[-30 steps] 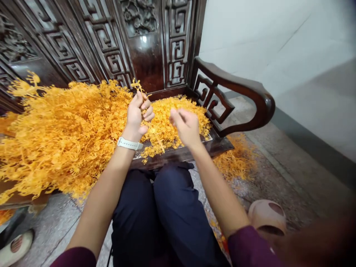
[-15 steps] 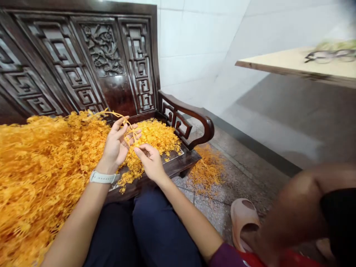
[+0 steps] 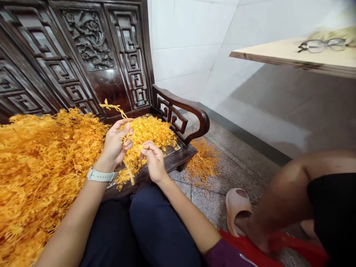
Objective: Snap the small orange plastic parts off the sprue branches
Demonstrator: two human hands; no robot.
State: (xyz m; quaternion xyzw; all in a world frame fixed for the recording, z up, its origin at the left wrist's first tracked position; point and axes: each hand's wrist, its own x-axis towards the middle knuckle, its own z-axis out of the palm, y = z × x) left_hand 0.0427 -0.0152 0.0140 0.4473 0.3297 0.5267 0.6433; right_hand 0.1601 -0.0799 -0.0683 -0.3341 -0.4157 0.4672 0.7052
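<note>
My left hand (image 3: 111,144), with a pale watch on its wrist, is closed on a thin orange-yellow branched stem (image 3: 115,107). The stem's top sticks up past my fingers and its lower end hangs below them. Just to the right, my right hand (image 3: 154,160) pinches a small yellow piece (image 3: 142,147); whether it is joined to the stem I cannot tell. Behind both hands, a heap of small yellow pieces (image 3: 155,129) lies on the bench seat. A much larger pile of orange-yellow branched sprigs (image 3: 47,174) rises at my left.
The dark carved wooden bench has a curved armrest (image 3: 204,120) on the right. Bare orange stems (image 3: 202,163) lie on the floor beside it. Another person's leg and pink slipper (image 3: 233,207) are at the right. Glasses (image 3: 319,46) rest on a wooden tabletop (image 3: 274,48).
My right hand has moved slightly right, away from my left, with a small yellow piece in its pinch. My left fingers have curled in around the stem, which now hangs lower. The view has shifted slightly.
</note>
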